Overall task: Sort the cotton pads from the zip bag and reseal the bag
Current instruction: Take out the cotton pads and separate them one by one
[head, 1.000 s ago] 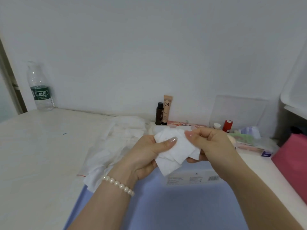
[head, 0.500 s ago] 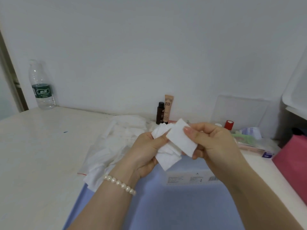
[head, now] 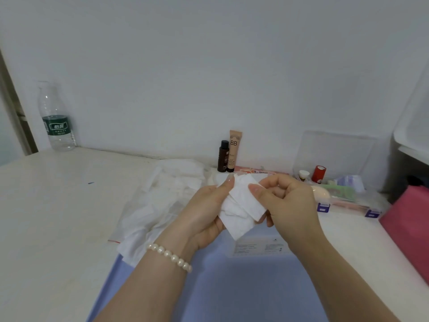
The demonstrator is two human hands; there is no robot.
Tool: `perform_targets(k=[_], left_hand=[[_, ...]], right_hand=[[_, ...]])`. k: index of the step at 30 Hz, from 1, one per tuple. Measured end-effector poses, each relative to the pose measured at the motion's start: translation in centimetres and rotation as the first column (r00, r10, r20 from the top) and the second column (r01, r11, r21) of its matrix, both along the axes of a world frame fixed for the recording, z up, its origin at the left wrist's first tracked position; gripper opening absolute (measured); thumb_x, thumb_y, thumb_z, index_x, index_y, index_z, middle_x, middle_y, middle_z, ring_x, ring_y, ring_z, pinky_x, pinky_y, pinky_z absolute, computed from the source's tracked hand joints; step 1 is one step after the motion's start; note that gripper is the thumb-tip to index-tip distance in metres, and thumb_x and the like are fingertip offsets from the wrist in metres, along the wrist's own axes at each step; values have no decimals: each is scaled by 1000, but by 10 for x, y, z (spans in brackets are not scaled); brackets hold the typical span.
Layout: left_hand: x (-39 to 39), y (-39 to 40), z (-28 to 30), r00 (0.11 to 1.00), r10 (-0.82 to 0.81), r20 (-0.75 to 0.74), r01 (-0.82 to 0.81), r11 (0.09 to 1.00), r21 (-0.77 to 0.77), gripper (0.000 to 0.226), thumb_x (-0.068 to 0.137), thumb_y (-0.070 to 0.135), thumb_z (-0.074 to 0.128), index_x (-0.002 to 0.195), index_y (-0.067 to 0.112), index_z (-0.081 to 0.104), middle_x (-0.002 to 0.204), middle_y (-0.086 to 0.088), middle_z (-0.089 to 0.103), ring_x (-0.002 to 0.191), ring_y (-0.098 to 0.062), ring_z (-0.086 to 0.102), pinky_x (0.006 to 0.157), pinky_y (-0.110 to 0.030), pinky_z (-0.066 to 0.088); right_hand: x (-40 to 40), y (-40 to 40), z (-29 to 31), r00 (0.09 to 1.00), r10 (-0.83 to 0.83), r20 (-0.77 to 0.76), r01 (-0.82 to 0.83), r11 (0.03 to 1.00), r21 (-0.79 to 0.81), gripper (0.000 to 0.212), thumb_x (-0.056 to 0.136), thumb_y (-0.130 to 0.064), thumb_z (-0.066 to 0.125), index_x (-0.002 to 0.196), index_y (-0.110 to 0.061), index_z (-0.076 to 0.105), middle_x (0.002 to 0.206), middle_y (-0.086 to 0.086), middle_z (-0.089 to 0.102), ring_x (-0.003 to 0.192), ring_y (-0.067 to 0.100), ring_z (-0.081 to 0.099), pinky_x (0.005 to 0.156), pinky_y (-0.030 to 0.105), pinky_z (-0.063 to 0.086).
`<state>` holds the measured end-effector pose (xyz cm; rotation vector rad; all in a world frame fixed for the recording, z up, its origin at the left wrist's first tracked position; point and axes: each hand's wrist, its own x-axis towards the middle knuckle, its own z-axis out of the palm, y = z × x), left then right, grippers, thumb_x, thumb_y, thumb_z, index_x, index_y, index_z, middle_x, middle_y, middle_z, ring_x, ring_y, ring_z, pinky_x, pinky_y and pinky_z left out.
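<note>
White square cotton pads fan out above the table; the clear zip bag lies crumpled left.

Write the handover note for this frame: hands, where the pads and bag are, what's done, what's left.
Left hand: grips a small stack of cotton pads, thumb on top.
Right hand: pinches the top pad with thumb and fingers, held part-way off the stack.
Zip bag: lies on the table left of the hands, unsealed as far as I can tell, with more white pads inside.
Done: one handful of pads is out of the bag.
Left: finish separating and sorting the stack, deal with the pads in the bag, press the zip closed.
</note>
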<state>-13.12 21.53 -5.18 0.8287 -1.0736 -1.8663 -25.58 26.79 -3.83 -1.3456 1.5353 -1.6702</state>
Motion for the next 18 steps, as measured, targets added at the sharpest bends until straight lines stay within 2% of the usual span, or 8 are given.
perform_targets(k=[2, 5, 8, 10, 12, 14, 18], left_hand=[[1, 1, 1, 1000, -17, -5, 17, 1000, 9, 35, 95, 29, 48, 100, 0, 66, 101, -18, 71, 91, -26, 69, 88, -40, 53], [1, 1, 2, 997, -52, -64, 56, 997, 61, 34, 97, 28, 45, 101, 1, 65, 102, -18, 71, 92, -27, 69, 87, -42, 53], [4, -1, 3, 981, -82, -173, 101, 990, 101, 32, 90, 19, 46, 104, -2, 67, 105, -20, 70, 93, -30, 68, 86, -44, 53], [8, -2, 3, 956, -143, -255, 167, 983, 75, 39, 70, 14, 48, 95, -4, 72, 102, -21, 70, 87, -30, 69, 79, -38, 57], [10, -3, 3, 936, -217, -279, 231, 973, 19, 47, 56, 5, 48, 94, -2, 73, 107, -21, 68, 93, -30, 67, 84, -39, 54], [10, -5, 0, 934, -245, -259, 248, 969, -21, 53, 57, -3, 42, 101, -2, 71, 115, -22, 65, 102, -32, 64, 93, -44, 48], [9, -7, -1, 950, -224, -217, 217, 975, -55, 54, 58, -9, 43, 108, -8, 62, 109, -25, 65, 95, -31, 66, 87, -41, 52]], right_hand=[[0, -2, -3, 999, -35, -30, 34, 999, -23, 15, 80, -8, 69, 69, -9, 60, 50, -3, 59, 35, 11, 49, 36, 18, 36], [-2, -5, -10, 973, -131, -188, 116, 989, -90, 18, 78, -16, 72, 67, -20, 59, 63, -2, 56, 52, 11, 47, 53, 25, 39], [-3, -6, -14, 935, -165, -315, 128, 983, -135, 19, 79, -24, 70, 72, -29, 53, 62, -7, 45, 56, 3, 40, 53, 19, 34], [-3, -6, -14, 939, -143, -314, 101, 984, -145, 17, 81, -26, 68, 77, -33, 53, 65, -10, 43, 59, 0, 41, 55, 15, 34], [-4, -7, -14, 955, -113, -273, 72, 985, -155, 15, 81, -24, 68, 78, -32, 55, 66, -10, 44, 59, 0, 41, 55, 12, 35], [-4, -7, -13, 967, -91, -239, 52, 985, -166, 16, 82, -21, 67, 76, -32, 57, 66, -9, 46, 58, 0, 42, 54, 12, 36], [-5, -7, -13, 974, -48, -221, 4, 980, -197, 18, 82, -21, 70, 78, -34, 59, 73, -4, 55, 64, 2, 45, 57, 14, 39]])
